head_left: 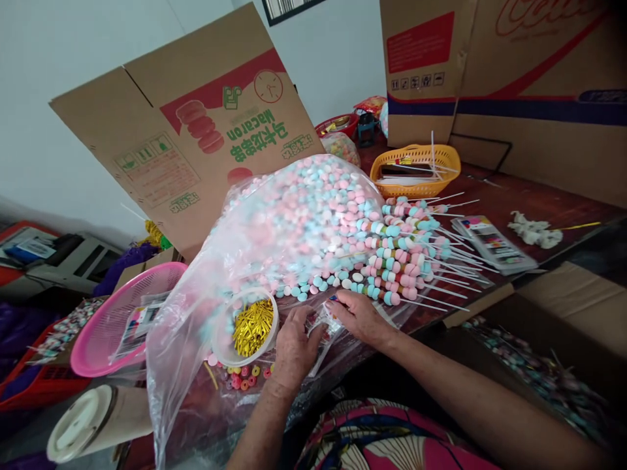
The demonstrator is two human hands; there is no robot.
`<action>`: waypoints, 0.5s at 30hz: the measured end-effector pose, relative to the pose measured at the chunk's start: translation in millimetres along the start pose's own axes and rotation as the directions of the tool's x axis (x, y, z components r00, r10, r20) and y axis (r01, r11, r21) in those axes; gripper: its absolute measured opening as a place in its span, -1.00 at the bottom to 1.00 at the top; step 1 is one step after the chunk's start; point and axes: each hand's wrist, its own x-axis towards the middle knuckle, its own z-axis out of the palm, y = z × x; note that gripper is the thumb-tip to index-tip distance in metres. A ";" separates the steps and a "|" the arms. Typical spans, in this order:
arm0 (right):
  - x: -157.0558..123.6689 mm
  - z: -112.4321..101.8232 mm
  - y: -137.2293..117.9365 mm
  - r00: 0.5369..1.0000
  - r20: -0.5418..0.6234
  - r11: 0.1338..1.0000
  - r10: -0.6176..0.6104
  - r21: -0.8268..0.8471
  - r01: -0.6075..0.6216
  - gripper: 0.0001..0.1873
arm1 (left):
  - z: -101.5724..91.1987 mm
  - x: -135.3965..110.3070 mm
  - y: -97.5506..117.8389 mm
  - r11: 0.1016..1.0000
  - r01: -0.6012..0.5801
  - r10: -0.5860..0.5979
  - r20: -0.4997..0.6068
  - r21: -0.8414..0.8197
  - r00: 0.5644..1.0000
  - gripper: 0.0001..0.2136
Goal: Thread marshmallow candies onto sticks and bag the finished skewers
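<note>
My right hand (360, 316) pinches the top of a small clear plastic bag (332, 324) that has printed colours on it. My left hand (297, 343) curls round the bag's other side, thumb and fingers closed on the film. What the bag holds, if anything, cannot be made out. Just left of my left hand stands a round clear tub (272, 334) with gold twist ties (253, 328) in it. Beyond my hands lie several marshmallow skewers (396, 267), their white sticks pointing right. Behind them a large clear bag (274, 222) spills pink, blue and white marshmallows.
Ring-shaped candies (242, 377) lie by the tub. A pink basket (91, 356) and a lidded cup (81, 421) are on the left. At the back right sit a yellow basket (416, 153) and a stack of printed bags (492, 241). Cardboard boxes (220, 78) stand behind.
</note>
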 end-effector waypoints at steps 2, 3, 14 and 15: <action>-0.1 1.7 6.2 1.000 -0.027 1.000 0.006 -0.020 -0.007 -0.62 | 7.7 -2.3 -3.9 0.999 0.029 -0.032 -0.076 -0.042 0.997 -0.87; 0.5 1.5 9.8 0.999 -0.034 0.999 0.009 -0.032 -0.010 -0.61 | 10.3 -2.2 -5.8 0.997 0.038 -0.043 -0.082 -0.065 0.996 -0.86; 15.8 -12.2 17.9 0.988 0.001 0.988 -0.156 -0.018 0.156 -0.85 | -7.9 19.3 0.4 1.000 0.027 -0.025 0.217 -0.008 0.976 -0.77; 14.8 -14.6 12.2 0.986 0.002 0.985 -0.169 -0.011 0.169 -0.80 | -10.9 19.1 5.0 0.999 0.005 -0.013 0.193 0.044 0.981 -0.79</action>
